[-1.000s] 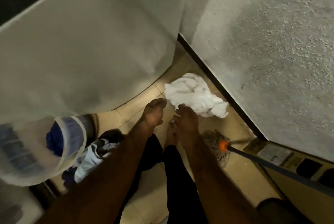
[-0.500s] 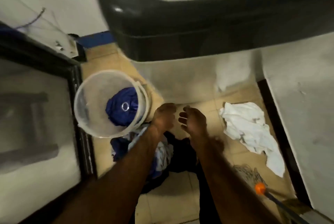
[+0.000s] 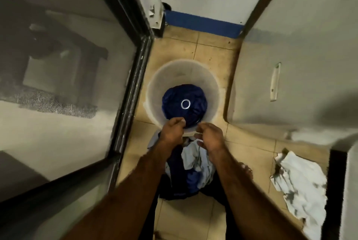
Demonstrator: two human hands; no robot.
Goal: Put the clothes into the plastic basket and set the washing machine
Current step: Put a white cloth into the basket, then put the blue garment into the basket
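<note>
Reaching both bare forearms down over a pile of clothes [image 3: 195, 162], light blue and dark blue, heaped on the tiled floor [image 3: 211, 49] touching the near side of the plastic basket [image 3: 155, 88]. Holding the two hands side by side, close but apart, at the basket's near rim. Curling the fingers of the left hand [image 3: 172, 129] at the edge of the dark blue garment [image 3: 174, 100] lying inside the basket; too blurred to tell whether gripping it. Hanging the right hand [image 3: 210, 135] loosely curled above the pile, grasping nothing. Displaying a white ring [image 3: 186, 103] on the garment. Lying flat well to the right, a crumpled white cloth [image 3: 298, 181]. Standing upright between a dark-framed glass door [image 3: 133, 69] on the left and the washing machine [image 3: 290, 55] on the right, the basket. Closing the scene farthest off, a blue skirting band [image 3: 203, 24].
</note>
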